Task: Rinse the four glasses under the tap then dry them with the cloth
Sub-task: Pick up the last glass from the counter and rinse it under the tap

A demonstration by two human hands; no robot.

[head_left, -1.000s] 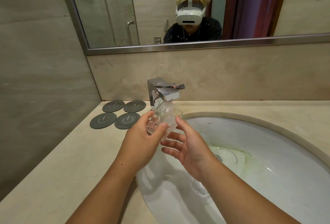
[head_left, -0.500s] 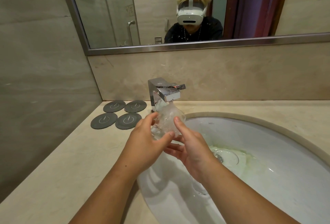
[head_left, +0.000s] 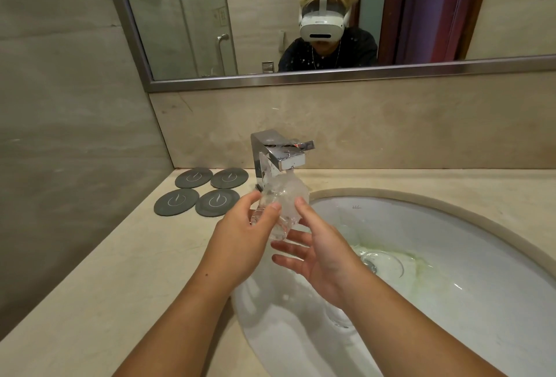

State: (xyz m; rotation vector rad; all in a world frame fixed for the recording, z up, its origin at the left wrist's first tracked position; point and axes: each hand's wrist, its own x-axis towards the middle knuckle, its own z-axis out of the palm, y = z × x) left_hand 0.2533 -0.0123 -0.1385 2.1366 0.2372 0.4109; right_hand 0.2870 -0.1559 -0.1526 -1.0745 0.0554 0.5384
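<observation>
The right hand (head_left: pixel 320 252) slackened; glass (head_left: pixel 287 196) sits tilted in left hand (head_left: pixel 240 241) grip.

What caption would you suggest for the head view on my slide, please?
Left hand holds a clear glass under the chrome tap, right hand touching it, over the sink.

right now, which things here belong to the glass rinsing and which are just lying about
In the job:
- glass, gripped by the left hand, with the thumb of the open right hand touching it
- tap, right above the glass
- sink

Lying about:
- four grey coasters on the counter
- mirror
</observation>
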